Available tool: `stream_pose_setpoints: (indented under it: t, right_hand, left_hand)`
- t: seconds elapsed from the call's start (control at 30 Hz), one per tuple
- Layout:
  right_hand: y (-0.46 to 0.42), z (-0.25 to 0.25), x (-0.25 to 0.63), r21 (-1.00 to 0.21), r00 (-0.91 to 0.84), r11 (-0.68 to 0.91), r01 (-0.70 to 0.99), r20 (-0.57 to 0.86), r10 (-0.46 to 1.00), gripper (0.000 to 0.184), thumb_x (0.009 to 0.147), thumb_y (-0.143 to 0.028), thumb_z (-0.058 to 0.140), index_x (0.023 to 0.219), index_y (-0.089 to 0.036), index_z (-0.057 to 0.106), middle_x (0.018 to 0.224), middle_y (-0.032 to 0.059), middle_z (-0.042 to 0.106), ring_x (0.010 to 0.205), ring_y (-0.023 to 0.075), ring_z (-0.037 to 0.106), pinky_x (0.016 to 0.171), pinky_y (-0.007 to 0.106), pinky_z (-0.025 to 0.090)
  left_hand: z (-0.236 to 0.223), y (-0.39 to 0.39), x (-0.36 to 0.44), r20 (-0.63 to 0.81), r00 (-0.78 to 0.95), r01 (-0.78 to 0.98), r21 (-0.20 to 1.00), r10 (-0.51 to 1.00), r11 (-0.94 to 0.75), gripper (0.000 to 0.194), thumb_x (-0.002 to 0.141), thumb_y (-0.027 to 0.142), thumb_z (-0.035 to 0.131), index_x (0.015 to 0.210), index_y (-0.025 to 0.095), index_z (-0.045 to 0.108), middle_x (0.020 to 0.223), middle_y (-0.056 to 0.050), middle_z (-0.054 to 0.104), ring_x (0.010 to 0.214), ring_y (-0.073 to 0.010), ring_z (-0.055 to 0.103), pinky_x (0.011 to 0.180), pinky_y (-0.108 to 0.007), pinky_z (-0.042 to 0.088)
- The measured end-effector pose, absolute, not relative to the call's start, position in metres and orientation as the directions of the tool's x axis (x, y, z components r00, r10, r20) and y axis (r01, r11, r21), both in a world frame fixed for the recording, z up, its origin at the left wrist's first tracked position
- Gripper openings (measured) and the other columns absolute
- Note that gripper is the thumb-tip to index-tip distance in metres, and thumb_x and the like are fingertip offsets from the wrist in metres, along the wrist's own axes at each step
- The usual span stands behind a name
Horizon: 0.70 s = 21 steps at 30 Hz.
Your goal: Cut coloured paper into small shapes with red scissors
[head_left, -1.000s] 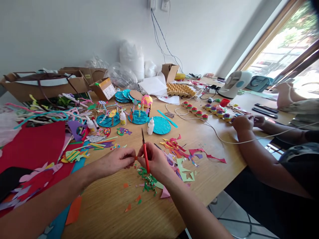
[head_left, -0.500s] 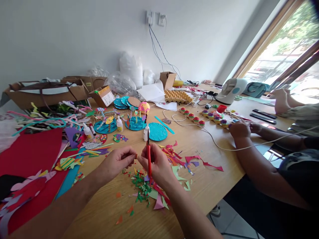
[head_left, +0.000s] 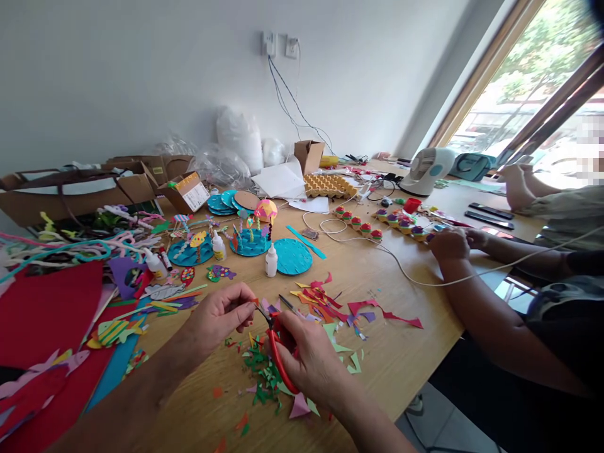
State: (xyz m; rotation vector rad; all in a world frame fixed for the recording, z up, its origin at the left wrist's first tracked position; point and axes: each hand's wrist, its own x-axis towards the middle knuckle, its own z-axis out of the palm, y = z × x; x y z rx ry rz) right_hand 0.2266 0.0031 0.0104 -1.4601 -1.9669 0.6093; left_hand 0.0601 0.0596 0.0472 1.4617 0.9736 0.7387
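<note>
My right hand (head_left: pixel 309 352) is closed around a pair of red-handled scissors (head_left: pixel 279 362), whose dark blades are spread and point away to the left. A small piece of orange paper (head_left: pixel 255 301) is pinched between the fingertips of my left hand (head_left: pixel 219 318), right at the tip of one blade. Below both hands lie green paper scraps (head_left: pixel 264 371) and a pink scrap (head_left: pixel 299 406). Red and orange scraps (head_left: pixel 321 299) are spread just beyond my right hand. A white glue bottle (head_left: pixel 270 262) stands upright beside a round turquoise disc (head_left: pixel 293 257).
Two turquoise discs with paper sea creatures (head_left: pixel 250 242) stand at mid-table. Red sheets (head_left: pixel 51 308) and a striped paper fish (head_left: pixel 113 333) lie left. A white cable (head_left: pixel 401 270) crosses to the right, where another person's hands (head_left: pixel 450 244) work beside painted egg-carton strips (head_left: pixel 401 221).
The scissors have swung from upright to pointing left, with their blades now apart at the orange paper. My right hand has turned and lowered slightly. The view has shifted a little.
</note>
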Motion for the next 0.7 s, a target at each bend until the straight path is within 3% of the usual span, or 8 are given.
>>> stream_pose_setpoints:
  t: [0.7]
  right_hand:
    - [-0.001, 0.003, 0.233, -0.705, -0.162, 0.235, 0.669, 0.17, 0.972, 0.019, 0.08, -0.025, 0.049, 0.063, -0.019, 0.042, 0.056, -0.0043, 0.039, 0.051, 0.0097, 0.031, 0.05, 0.021, 0.022]
  left_hand:
    - [0.059, 0.066, 0.067, -0.18, 0.552, 0.312, 0.95, 0.814, -0.002, 0.016, 0.067, 0.035, 0.056, 0.066, 0.019, 0.057, 0.056, 0.005, 0.045, 0.054, -0.0115, 0.04, 0.052, -0.023, 0.033]
